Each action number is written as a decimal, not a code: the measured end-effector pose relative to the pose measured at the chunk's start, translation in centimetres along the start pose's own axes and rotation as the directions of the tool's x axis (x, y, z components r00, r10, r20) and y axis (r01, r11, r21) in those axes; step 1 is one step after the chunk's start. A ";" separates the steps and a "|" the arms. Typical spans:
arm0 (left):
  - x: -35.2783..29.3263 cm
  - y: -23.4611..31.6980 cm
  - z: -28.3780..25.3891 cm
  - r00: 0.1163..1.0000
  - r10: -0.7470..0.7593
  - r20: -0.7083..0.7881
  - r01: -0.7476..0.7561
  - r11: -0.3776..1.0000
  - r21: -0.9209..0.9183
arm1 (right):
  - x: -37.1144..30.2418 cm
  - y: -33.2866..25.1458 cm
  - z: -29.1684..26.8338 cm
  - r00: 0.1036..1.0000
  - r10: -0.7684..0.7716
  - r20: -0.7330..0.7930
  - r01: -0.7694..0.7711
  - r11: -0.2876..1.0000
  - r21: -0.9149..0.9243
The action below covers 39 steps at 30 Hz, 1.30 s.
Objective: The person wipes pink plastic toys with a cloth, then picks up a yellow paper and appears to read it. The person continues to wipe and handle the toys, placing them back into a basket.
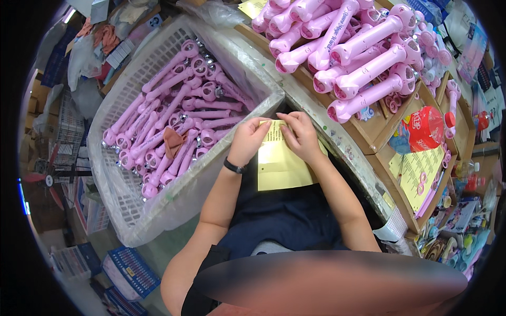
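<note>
A yellow printed sheet of paper [284, 171] hangs over my lap, with a crease running across it. My left hand [246, 141], with a dark band at the wrist, pinches the sheet's upper left part. At the upper right edge, my right hand [303, 138] has its fingers bent and closed on the same sheet. Both hands are close together beside the near corner of a white plastic crate [117, 213]. Inside that crate lie many pink plastic wand handles [168, 113] with shiny metallic ends, and a small brown cloth piece [174, 141] on top.
On the right-hand bench, pink wand handles [363, 68] are piled high over cardboard trays [377, 134]. A red-labelled bottle [426, 129] lies nearby, above more yellow sheets [416, 176]. Blue-and-white boxes [132, 271] stand on the floor at lower left.
</note>
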<state>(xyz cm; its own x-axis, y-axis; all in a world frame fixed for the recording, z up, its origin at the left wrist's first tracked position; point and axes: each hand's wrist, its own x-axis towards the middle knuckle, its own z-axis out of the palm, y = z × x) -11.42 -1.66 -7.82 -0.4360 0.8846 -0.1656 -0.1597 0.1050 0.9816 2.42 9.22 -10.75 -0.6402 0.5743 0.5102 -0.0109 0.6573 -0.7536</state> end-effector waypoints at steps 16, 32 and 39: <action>0.3 -2.2 0.1 0.984 0.011 -0.176 -0.016 1.000 -0.026 | 0.4 -1.1 1.7 0.932 -0.331 -0.147 0.241 0.871 -0.429; 0.1 -2.2 0.1 0.987 0.040 -0.158 -0.034 0.999 0.041 | 0.6 -1.3 0.9 0.965 -0.247 -0.085 0.210 0.928 -0.308; 0.4 -2.8 -0.2 0.983 0.052 -0.175 -0.039 0.996 0.077 | 0.5 -1.2 1.0 0.953 -0.301 -0.042 0.263 0.886 -0.382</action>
<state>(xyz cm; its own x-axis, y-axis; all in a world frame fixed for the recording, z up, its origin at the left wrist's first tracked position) -11.35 -1.66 -10.64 -0.5919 0.7957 -0.1282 -0.0739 0.1048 0.9917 1.36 8.18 -10.03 -0.5745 0.3701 0.7300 0.1159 0.9197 -0.3751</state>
